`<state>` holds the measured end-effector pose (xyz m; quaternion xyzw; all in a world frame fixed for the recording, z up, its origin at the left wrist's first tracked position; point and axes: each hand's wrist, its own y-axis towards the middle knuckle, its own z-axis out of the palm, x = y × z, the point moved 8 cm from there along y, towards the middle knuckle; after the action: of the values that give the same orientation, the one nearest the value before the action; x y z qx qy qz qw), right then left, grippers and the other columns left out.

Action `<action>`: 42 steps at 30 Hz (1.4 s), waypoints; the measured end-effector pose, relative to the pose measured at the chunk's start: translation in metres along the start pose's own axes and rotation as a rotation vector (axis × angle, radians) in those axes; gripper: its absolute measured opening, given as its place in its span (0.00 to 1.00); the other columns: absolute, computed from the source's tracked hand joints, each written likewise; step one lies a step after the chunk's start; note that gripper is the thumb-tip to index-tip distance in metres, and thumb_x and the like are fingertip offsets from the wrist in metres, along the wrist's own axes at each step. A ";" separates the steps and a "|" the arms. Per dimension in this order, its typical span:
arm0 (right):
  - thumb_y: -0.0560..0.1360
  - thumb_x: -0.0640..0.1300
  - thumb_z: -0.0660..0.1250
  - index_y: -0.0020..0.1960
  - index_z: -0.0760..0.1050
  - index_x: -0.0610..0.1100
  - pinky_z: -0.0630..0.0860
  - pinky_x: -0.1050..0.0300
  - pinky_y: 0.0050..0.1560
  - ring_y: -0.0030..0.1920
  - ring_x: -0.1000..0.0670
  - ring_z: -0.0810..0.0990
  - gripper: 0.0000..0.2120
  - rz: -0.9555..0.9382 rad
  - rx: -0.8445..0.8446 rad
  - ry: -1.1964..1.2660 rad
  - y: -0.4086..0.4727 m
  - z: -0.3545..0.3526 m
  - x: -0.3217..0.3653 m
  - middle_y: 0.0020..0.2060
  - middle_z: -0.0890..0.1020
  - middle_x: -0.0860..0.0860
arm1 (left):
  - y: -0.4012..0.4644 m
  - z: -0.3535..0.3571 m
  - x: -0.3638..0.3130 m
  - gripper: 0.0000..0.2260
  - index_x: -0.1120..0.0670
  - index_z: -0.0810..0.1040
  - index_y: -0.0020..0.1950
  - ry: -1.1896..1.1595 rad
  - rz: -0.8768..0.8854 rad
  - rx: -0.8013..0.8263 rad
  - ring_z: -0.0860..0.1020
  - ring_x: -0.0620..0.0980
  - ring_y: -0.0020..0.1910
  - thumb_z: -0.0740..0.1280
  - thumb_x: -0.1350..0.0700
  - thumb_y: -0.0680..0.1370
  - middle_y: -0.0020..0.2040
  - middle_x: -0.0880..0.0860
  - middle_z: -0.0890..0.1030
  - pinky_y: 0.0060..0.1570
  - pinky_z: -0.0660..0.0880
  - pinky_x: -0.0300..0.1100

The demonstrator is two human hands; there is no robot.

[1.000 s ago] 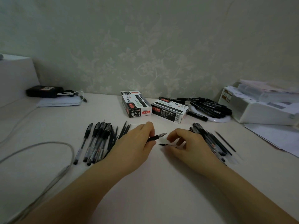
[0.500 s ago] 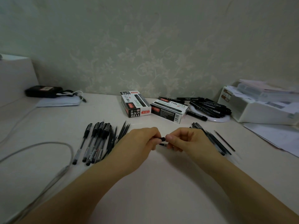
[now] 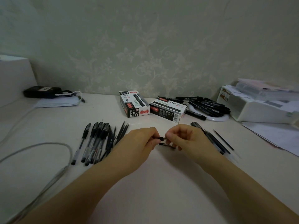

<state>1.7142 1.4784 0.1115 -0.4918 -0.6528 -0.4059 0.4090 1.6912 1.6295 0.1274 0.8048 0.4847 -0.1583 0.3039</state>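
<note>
A black pen (image 3: 159, 137) is gripped between the left hand (image 3: 137, 143) and right hand (image 3: 187, 138), each pinching one end, with a thin refill (image 3: 166, 145) just beneath.

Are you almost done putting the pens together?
Done: a row of capped pens lies on the left. In hand: the left hand and right hand pinch one pen, with a loose part lying under it. Left: a pile of pen parts waits on the right, so probably about halfway.
</note>
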 end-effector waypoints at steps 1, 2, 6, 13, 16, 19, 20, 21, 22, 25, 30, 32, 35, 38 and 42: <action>0.75 0.43 0.72 0.48 0.82 0.46 0.75 0.70 0.35 0.35 0.58 0.81 0.02 -0.005 0.013 0.010 0.000 0.000 0.001 0.39 0.86 0.52 | 0.000 0.000 0.000 0.05 0.49 0.76 0.50 0.007 0.002 -0.003 0.77 0.44 0.41 0.61 0.51 0.81 0.41 0.46 0.78 0.45 0.76 0.48; 0.75 0.42 0.73 0.50 0.82 0.47 0.75 0.70 0.36 0.36 0.59 0.82 0.05 -0.007 0.023 0.020 0.000 0.000 0.001 0.41 0.86 0.53 | 0.000 -0.001 0.001 0.06 0.48 0.76 0.50 0.012 0.004 -0.007 0.77 0.43 0.41 0.61 0.51 0.81 0.41 0.45 0.78 0.45 0.76 0.47; 0.73 0.53 0.72 0.51 0.82 0.50 0.75 0.70 0.37 0.36 0.60 0.81 0.10 0.012 -0.010 -0.017 -0.001 0.001 0.000 0.42 0.86 0.54 | 0.000 -0.002 -0.001 0.06 0.48 0.76 0.51 0.012 0.018 -0.024 0.76 0.42 0.41 0.60 0.50 0.81 0.41 0.45 0.78 0.44 0.76 0.45; 0.75 0.44 0.73 0.49 0.82 0.48 0.74 0.71 0.36 0.35 0.60 0.81 0.03 -0.006 0.021 0.011 0.001 0.000 0.001 0.40 0.86 0.51 | 0.001 -0.002 0.001 0.05 0.48 0.76 0.50 0.022 0.021 -0.036 0.76 0.41 0.41 0.60 0.50 0.81 0.40 0.44 0.78 0.43 0.75 0.43; 0.73 0.51 0.74 0.54 0.80 0.52 0.75 0.69 0.39 0.39 0.59 0.83 0.11 0.026 0.036 0.010 0.001 0.004 -0.002 0.45 0.86 0.55 | 0.001 -0.002 0.001 0.06 0.47 0.76 0.51 0.016 0.030 -0.045 0.76 0.41 0.40 0.60 0.50 0.81 0.40 0.44 0.78 0.42 0.74 0.40; 0.70 0.60 0.70 0.49 0.82 0.49 0.74 0.68 0.37 0.36 0.58 0.80 0.16 0.037 0.005 -0.006 0.000 0.003 -0.003 0.40 0.86 0.53 | 0.001 -0.002 -0.001 0.05 0.47 0.76 0.50 0.009 0.041 -0.044 0.76 0.41 0.40 0.60 0.50 0.81 0.40 0.44 0.78 0.41 0.74 0.40; 0.72 0.58 0.70 0.47 0.82 0.46 0.73 0.68 0.36 0.36 0.57 0.80 0.15 0.043 0.000 0.008 0.000 0.003 -0.004 0.39 0.86 0.51 | 0.001 -0.002 -0.001 0.05 0.47 0.75 0.50 0.011 0.043 -0.044 0.76 0.41 0.40 0.60 0.50 0.81 0.40 0.44 0.78 0.41 0.74 0.40; 0.74 0.55 0.70 0.47 0.81 0.45 0.73 0.67 0.36 0.35 0.57 0.79 0.13 0.054 0.001 0.026 0.000 0.003 -0.006 0.38 0.86 0.50 | 0.001 -0.002 -0.001 0.05 0.47 0.75 0.49 0.009 0.045 -0.046 0.76 0.42 0.40 0.60 0.50 0.81 0.40 0.45 0.78 0.41 0.74 0.41; 0.75 0.52 0.70 0.47 0.81 0.45 0.74 0.66 0.36 0.35 0.56 0.79 0.10 0.066 0.008 0.049 0.001 0.002 -0.007 0.38 0.86 0.50 | 0.001 -0.002 -0.001 0.05 0.47 0.75 0.49 0.007 0.045 -0.048 0.76 0.42 0.40 0.60 0.50 0.81 0.39 0.45 0.78 0.41 0.74 0.42; 0.76 0.46 0.71 0.50 0.81 0.44 0.75 0.65 0.37 0.36 0.55 0.79 0.07 0.088 0.032 0.127 0.002 0.003 -0.009 0.41 0.86 0.49 | 0.001 -0.002 0.000 0.05 0.47 0.75 0.50 0.009 0.046 -0.047 0.76 0.41 0.39 0.60 0.50 0.81 0.39 0.45 0.78 0.40 0.75 0.41; 0.76 0.46 0.71 0.49 0.81 0.46 0.75 0.62 0.39 0.35 0.57 0.79 0.04 0.091 -0.116 0.139 0.003 -0.015 -0.011 0.40 0.86 0.51 | 0.002 -0.003 0.002 0.07 0.43 0.73 0.57 0.029 0.053 -0.065 0.76 0.40 0.39 0.59 0.51 0.82 0.38 0.44 0.77 0.40 0.74 0.37; 0.75 0.47 0.73 0.46 0.81 0.49 0.75 0.66 0.36 0.34 0.57 0.80 0.02 0.037 -0.159 -0.052 0.002 -0.022 -0.006 0.37 0.85 0.54 | 0.002 -0.004 0.002 0.09 0.41 0.72 0.60 0.045 0.065 -0.073 0.75 0.39 0.40 0.59 0.52 0.82 0.38 0.43 0.77 0.40 0.73 0.35; 0.73 0.51 0.74 0.42 0.80 0.54 0.74 0.69 0.36 0.34 0.60 0.78 0.04 -0.072 -0.055 -0.398 0.000 -0.010 0.003 0.37 0.83 0.59 | 0.001 -0.004 0.001 0.10 0.40 0.72 0.61 0.058 0.077 -0.078 0.74 0.38 0.40 0.58 0.52 0.82 0.38 0.43 0.76 0.41 0.72 0.34; 0.73 0.55 0.73 0.44 0.81 0.55 0.70 0.71 0.39 0.38 0.64 0.76 0.04 -0.153 0.054 -0.612 -0.005 0.006 0.004 0.36 0.80 0.60 | 0.000 -0.003 0.002 0.11 0.39 0.71 0.62 0.064 0.065 -0.067 0.74 0.39 0.41 0.58 0.52 0.82 0.39 0.42 0.75 0.42 0.72 0.35; 0.73 0.56 0.73 0.44 0.80 0.56 0.69 0.72 0.38 0.39 0.67 0.75 0.05 -0.156 0.100 -0.659 -0.006 0.013 0.001 0.35 0.79 0.59 | 0.000 -0.003 0.002 0.12 0.40 0.70 0.63 0.065 0.064 -0.071 0.73 0.40 0.45 0.58 0.53 0.82 0.43 0.41 0.74 0.46 0.72 0.38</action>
<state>1.7067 1.4900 0.1073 -0.5246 -0.8045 -0.2227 0.1674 1.6917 1.6324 0.1285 0.8134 0.4734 -0.1052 0.3213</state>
